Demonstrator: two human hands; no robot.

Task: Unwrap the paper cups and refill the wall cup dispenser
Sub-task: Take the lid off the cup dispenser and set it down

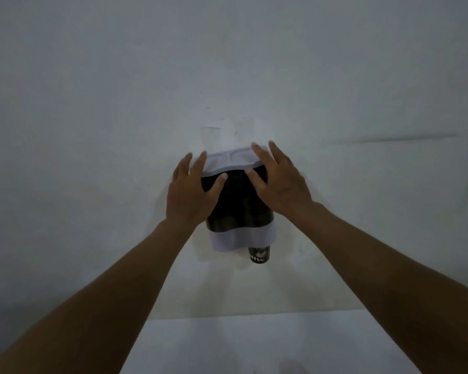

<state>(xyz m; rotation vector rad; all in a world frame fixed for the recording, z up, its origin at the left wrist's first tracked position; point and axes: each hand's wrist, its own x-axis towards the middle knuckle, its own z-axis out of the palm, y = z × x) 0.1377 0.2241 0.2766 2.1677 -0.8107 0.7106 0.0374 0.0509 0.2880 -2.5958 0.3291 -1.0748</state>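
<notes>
The wall cup dispenser hangs on the white wall, with a dark see-through body, a pale base and a pale lid on top. A black paper cup printed with "COFFEE" sticks out of its bottom right outlet. My left hand lies on the dispenser's upper left side, fingers spread, fingertips at the lid's left edge. My right hand rests on the upper right, fingers spread over the lid's right end. Neither hand holds a cup. No wrapped cups are in sight.
A white table top lies below the dispenser at the bottom of the view. The wall around the dispenser is plain white, with a faint crease at the right.
</notes>
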